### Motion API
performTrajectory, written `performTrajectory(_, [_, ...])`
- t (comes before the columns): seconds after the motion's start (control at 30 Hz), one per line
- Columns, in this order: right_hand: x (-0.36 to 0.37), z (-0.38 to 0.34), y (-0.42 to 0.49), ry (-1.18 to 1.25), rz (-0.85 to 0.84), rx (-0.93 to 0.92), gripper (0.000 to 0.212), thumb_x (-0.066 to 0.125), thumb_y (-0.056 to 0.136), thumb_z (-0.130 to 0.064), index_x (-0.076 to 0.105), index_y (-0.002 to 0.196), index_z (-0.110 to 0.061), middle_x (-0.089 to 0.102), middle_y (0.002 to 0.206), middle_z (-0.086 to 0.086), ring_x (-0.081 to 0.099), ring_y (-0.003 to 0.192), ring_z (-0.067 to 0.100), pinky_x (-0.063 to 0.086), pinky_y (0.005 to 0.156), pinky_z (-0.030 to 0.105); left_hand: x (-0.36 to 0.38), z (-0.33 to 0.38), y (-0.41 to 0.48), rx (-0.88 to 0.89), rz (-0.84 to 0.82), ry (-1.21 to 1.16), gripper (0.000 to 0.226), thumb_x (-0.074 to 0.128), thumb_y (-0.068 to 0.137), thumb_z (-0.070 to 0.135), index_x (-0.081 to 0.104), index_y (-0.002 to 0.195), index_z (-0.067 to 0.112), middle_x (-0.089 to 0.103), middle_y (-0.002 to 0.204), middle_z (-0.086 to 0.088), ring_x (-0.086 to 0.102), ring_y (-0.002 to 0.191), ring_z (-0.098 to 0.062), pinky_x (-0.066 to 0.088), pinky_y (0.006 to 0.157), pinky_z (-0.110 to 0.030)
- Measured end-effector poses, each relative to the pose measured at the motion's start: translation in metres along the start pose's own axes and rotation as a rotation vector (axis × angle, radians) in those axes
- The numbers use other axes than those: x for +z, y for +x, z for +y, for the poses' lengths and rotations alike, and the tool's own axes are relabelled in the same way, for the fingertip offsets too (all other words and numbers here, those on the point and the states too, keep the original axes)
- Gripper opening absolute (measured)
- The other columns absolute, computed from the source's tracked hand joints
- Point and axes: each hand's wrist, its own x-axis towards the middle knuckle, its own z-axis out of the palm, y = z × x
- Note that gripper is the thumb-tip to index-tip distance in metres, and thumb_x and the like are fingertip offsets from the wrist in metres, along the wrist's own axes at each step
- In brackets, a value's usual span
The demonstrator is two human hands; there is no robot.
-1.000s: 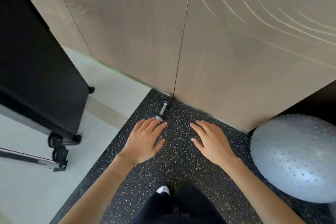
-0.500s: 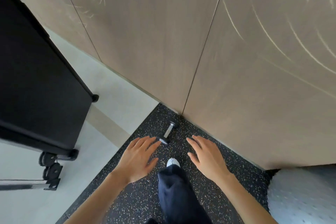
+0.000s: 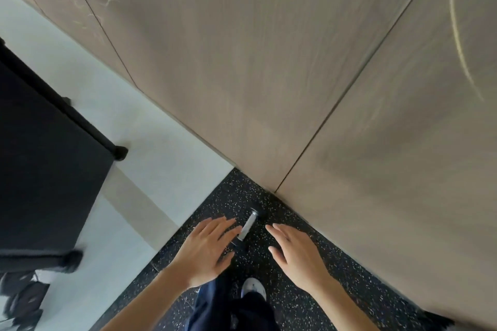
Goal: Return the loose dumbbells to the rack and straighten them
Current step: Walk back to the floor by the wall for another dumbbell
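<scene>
Left hand (fingers spread, empty) partly covers the floor dumbbell.

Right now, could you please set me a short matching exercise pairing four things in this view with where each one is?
Things:
1. dumbbell
2. left hand
3. shoe
4. black equipment

Places:
A. far left, over the pale floor
B. on the speckled mat near the wall
C. just left of the dumbbell, open
D. below the hands, white toe showing

Pairs: 1-B, 2-C, 3-D, 4-A
</scene>
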Motion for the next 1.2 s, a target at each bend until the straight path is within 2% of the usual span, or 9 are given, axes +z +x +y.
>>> performTrajectory(0.07, [0.055,0.023,0.031,0.021,-0.025,0.038,0.048,0.041,0.097,-0.039,0.037,0.142,-0.022,0.047,0.141,0.0,0.045,0.127,0.015,0.039,0.104,0.034,0.064,-0.03,0.014,0.024,-0.031,0.015,0.052,0.057,0.078,0.051,0.06,0.124,0.026,0.062,0.125,0.003,0.061,0.111,-0.015,0.046,0.094,-0.042])
performTrajectory(0.17, [0.152,0.063,0.075,0.045,-0.004,0.087,0.047,0.041,0.097,-0.04,0.038,0.141,-0.023,0.048,0.14,-0.001,0.047,0.125,0.014,0.042,0.102,0.033,0.171,-0.07,0.036,0.044,-0.049,0.035,0.051,0.048,0.08,0.051,0.062,0.122,0.026,0.064,0.123,0.003,0.062,0.109,-0.016,0.047,0.092,-0.044])
performTrajectory(0.27, [0.258,0.104,0.113,0.077,0.002,0.137,0.048,0.04,0.097,-0.041,0.038,0.141,-0.023,0.047,0.14,-0.003,0.045,0.127,0.012,0.038,0.102,0.029,0.277,-0.105,0.053,0.076,-0.058,0.017,0.053,0.064,0.076,0.049,0.062,0.123,0.023,0.063,0.124,0.001,0.061,0.111,-0.017,0.048,0.092,-0.044])
performTrajectory(0.4, [0.39,0.148,0.152,0.133,-0.006,0.203,0.052,0.036,0.097,-0.045,0.031,0.144,-0.024,0.041,0.144,-0.007,0.036,0.132,0.006,0.03,0.104,0.022,0.397,-0.138,0.068,0.092,-0.086,0.011,0.053,0.039,0.085,0.051,0.061,0.124,0.023,0.063,0.124,0.001,0.061,0.112,-0.017,0.049,0.091,-0.044])
performTrajectory(0.57, [0.511,0.183,0.188,0.224,0.021,0.296,0.058,0.041,0.095,-0.046,0.029,0.144,-0.019,0.041,0.144,-0.004,0.037,0.132,0.008,0.03,0.106,0.023,0.502,-0.167,0.073,0.113,-0.142,-0.017,0.053,0.038,0.086,0.05,0.059,0.127,0.023,0.061,0.127,0.001,0.058,0.115,-0.016,0.044,0.096,-0.045])
performTrajectory(0.87, [0.576,0.181,0.229,0.782,0.18,0.504,0.081,0.062,0.087,-0.033,0.015,0.148,-0.01,0.044,0.139,0.008,0.045,0.125,0.015,0.036,0.107,0.029,0.568,-0.179,0.083,0.138,-0.158,-0.055,0.05,0.041,0.088,0.049,0.054,0.131,0.025,0.056,0.132,0.005,0.054,0.12,-0.014,0.035,0.103,-0.044])
performTrajectory(1.0, [0.581,0.175,0.253,0.997,0.295,0.657,0.079,0.068,0.083,-0.026,0.024,0.145,-0.006,0.045,0.137,0.006,0.045,0.124,0.017,0.036,0.107,0.033,0.568,-0.188,0.087,0.134,-0.161,-0.062,0.049,0.042,0.089,0.048,0.055,0.13,0.024,0.056,0.132,0.005,0.053,0.121,-0.013,0.038,0.104,-0.041])
performTrajectory(1.1, [0.582,0.17,0.268,1.205,0.301,0.769,0.051,0.068,0.083,-0.018,0.046,0.128,-0.007,0.06,0.115,0.004,0.06,0.098,0.008,0.046,0.081,0.011,0.563,-0.199,0.086,0.063,-0.143,-0.099,0.049,0.041,0.09,0.046,0.055,0.13,0.022,0.056,0.132,0.005,0.053,0.122,-0.014,0.038,0.104,-0.04])
performTrajectory(1.2, [0.586,0.164,0.281,1.29,0.292,0.782,0.042,0.065,0.086,-0.016,0.047,0.123,-0.007,0.062,0.097,0.0,0.062,0.084,0.004,0.046,0.066,0.009,0.56,-0.203,0.085,0.018,-0.132,-0.122,0.049,0.041,0.09,0.046,0.055,0.13,0.022,0.055,0.133,0.005,0.051,0.123,-0.014,0.039,0.104,-0.039])
